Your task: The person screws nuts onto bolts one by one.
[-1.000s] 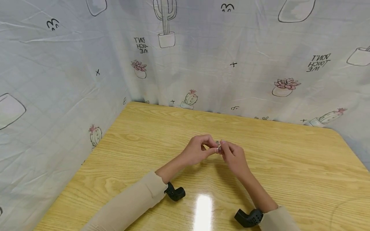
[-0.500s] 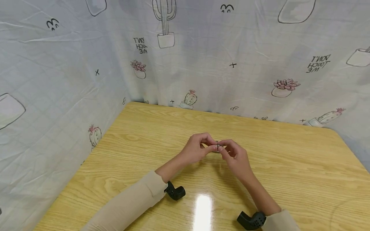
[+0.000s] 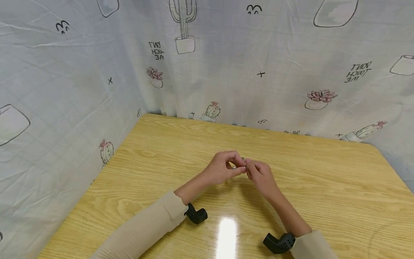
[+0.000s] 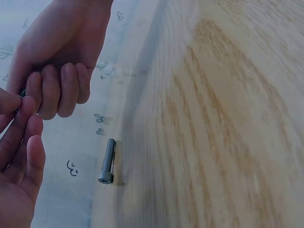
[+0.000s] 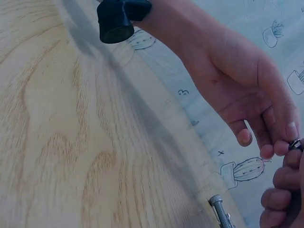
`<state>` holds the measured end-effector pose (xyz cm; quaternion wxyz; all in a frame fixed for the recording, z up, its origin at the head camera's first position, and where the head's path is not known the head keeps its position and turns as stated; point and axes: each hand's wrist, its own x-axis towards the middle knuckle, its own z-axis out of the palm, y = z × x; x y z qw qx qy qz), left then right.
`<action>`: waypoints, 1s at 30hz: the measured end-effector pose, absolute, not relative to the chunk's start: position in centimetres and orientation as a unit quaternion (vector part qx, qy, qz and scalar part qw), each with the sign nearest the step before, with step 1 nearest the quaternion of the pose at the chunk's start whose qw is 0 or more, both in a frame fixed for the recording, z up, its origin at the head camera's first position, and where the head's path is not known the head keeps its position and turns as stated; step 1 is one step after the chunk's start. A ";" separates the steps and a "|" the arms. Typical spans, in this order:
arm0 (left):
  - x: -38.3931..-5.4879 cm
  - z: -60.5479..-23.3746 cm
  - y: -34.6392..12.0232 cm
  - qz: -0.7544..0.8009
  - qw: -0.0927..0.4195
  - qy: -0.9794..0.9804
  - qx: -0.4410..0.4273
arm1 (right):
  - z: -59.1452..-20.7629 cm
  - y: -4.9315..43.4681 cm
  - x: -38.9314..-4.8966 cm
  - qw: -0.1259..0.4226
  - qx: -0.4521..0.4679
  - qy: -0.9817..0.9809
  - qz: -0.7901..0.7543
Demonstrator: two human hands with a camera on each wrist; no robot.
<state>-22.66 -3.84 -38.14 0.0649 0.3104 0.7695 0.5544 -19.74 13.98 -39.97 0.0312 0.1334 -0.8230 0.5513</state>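
Observation:
My left hand (image 3: 223, 168) pinches a small shiny metal piece (image 5: 295, 144) between thumb and forefinger. Fingertip to fingertip with it, my right hand (image 3: 261, 176) also pinches at this piece, its other fingers curled in. The fingers cover most of the piece, so its kind cannot be told. Beyond the hands, a grey socket-head bolt (image 4: 108, 161) lies on the table. In the right wrist view the bolt (image 5: 216, 202) is cut by the lower edge, with more metal beside it. From the head, only small metal bits (image 3: 243, 159) show around the fingertips.
A light wood-grain table (image 3: 161, 151) spreads under both arms. Behind it and to the left hangs a pale curtain (image 3: 226, 72) with cactus drawings. Black wrist cameras (image 3: 279, 243) sit at both cuffs, and a bright glare (image 3: 226, 237) lies on the near tabletop.
Half a second ago my right thumb and forefinger were spread wider around the metal piece; now they are drawn together again, as one second ago. My left hand stays nearly in place.

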 end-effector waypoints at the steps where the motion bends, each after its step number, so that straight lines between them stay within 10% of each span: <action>1: -22.6 -38.1 -3.8 0.555 0.064 0.769 0.309 | -40.0 14.0 -19.7 0.030 0.124 -0.826 0.548; 15: -22.9 -38.4 -4.1 0.584 0.066 0.764 0.266 | -40.0 14.8 -19.1 0.114 0.195 -0.814 0.535; 30: -22.6 -38.5 -3.9 0.550 0.045 0.778 0.299 | -40.0 14.3 -19.4 0.057 0.168 -0.821 0.542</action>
